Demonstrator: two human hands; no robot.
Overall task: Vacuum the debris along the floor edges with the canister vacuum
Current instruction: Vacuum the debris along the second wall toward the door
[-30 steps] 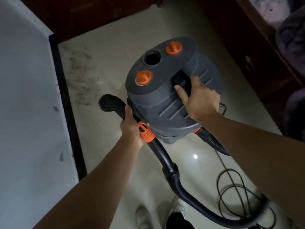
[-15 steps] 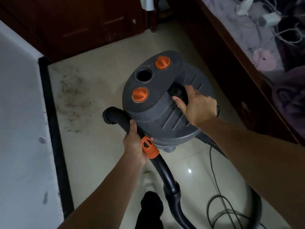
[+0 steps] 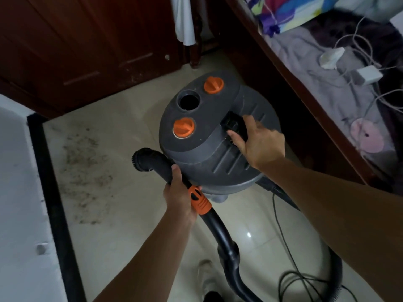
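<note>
The grey canister vacuum (image 3: 209,153), with two orange knobs and an open port on its lid, stands on the pale tile floor. My right hand (image 3: 261,144) holds the black handle (image 3: 232,124) on its top, thumb on the near side and fingers over the far side; the hand is slightly blurred. My left hand (image 3: 181,197) grips the black hose wand (image 3: 226,243) just ahead of its orange collar (image 3: 199,200). The round brush nozzle (image 3: 141,159) points left, held above the floor. Dark debris (image 3: 85,171) lies scattered on the tiles beside the black baseboard (image 3: 50,192).
A white wall (image 3: 17,192) runs along the left. Dark wooden cabinet doors (image 3: 87,51) close the far end. A wooden bed frame (image 3: 305,105) with bedding and white chargers lines the right. The power cord (image 3: 287,277) coils on the floor at bottom right. My shoe (image 3: 205,273) shows below.
The view has lifted, showing more of the cabinet and bed. The vacuum sits lower in the frame. Both hands keep their hold; my foot has stepped forward.
</note>
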